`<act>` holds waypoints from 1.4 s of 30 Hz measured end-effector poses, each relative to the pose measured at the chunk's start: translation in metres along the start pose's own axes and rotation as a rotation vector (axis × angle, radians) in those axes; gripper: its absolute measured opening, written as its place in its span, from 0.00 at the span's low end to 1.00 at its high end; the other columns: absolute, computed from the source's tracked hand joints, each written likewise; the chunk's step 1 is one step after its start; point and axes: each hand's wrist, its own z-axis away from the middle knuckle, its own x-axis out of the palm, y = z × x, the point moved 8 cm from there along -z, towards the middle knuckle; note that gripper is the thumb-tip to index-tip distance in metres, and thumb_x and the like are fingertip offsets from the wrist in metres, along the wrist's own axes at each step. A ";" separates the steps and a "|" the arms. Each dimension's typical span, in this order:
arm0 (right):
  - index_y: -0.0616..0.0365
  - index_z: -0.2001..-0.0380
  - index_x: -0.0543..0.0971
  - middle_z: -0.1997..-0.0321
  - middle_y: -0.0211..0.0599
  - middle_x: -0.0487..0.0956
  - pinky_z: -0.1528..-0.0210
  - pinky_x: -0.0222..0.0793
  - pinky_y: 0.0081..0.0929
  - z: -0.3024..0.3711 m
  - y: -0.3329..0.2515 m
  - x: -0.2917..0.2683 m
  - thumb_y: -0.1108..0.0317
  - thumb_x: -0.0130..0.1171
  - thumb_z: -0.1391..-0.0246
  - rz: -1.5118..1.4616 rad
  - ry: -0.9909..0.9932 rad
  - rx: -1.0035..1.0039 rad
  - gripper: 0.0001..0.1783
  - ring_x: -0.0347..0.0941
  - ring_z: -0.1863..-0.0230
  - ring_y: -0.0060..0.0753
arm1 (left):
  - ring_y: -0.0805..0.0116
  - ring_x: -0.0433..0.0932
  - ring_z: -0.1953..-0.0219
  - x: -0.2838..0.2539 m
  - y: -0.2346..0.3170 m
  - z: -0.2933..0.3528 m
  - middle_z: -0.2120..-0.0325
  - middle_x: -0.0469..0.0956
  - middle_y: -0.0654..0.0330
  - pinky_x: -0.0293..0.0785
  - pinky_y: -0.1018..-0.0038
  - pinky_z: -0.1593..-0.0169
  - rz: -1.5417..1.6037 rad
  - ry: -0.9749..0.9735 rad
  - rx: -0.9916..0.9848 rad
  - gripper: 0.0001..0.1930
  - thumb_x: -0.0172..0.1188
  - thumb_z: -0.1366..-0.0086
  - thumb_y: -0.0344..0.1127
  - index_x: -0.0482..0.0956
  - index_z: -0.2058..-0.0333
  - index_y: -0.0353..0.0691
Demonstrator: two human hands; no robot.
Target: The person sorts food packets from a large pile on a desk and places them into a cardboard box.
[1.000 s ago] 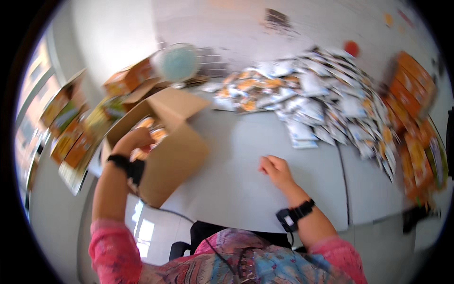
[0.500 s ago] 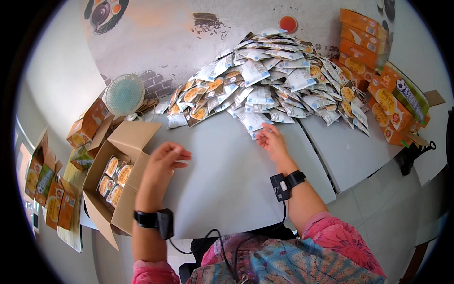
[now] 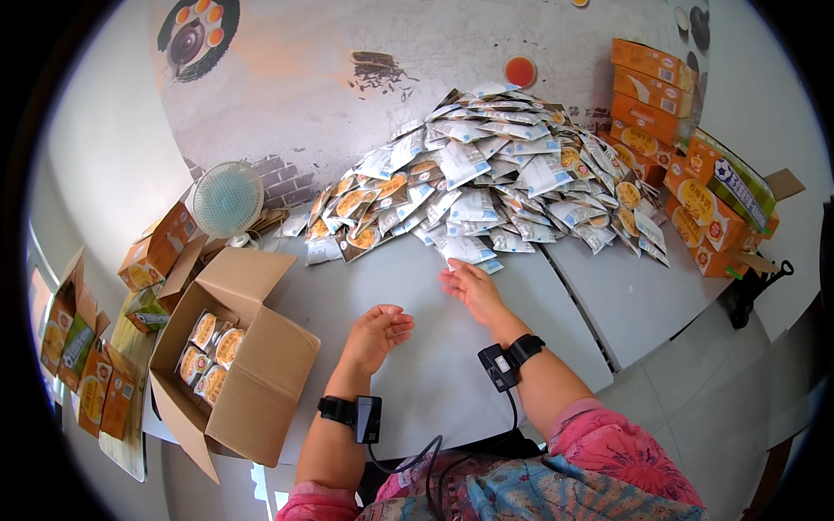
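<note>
Head view: left hand (image 3: 375,337), fingers parted, room between it and carton (image 3: 274,369) at left; right hand (image 3: 473,291) at near edge of packet pile (image 3: 473,165), grip I cannot tell; labels (image 3: 354,203) printed orange, blue.

Left hand (image 3: 375,337) curls loosely, right hand (image 3: 473,291) reaches forward.

Round teal fan (image 3: 228,200), painted teapot (image 3: 187,43) on mural wall (image 3: 287,95); pale tiled floor (image 3: 673,386)

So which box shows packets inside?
The plain brown carton nearest the left hand, flaps open, packets visible inside. The other boxes carry orange or green print, and I see no packets in them.
</note>
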 end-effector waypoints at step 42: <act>0.61 0.55 0.68 0.71 0.23 0.67 0.75 0.56 0.10 0.071 -0.052 0.073 0.64 0.47 0.42 0.189 -0.015 -0.413 0.15 0.57 0.76 0.09 | 0.72 0.72 0.56 0.018 0.001 0.007 0.57 0.74 0.61 0.67 0.76 0.52 -0.115 -0.057 0.130 0.20 0.60 0.47 0.25 0.70 0.54 0.34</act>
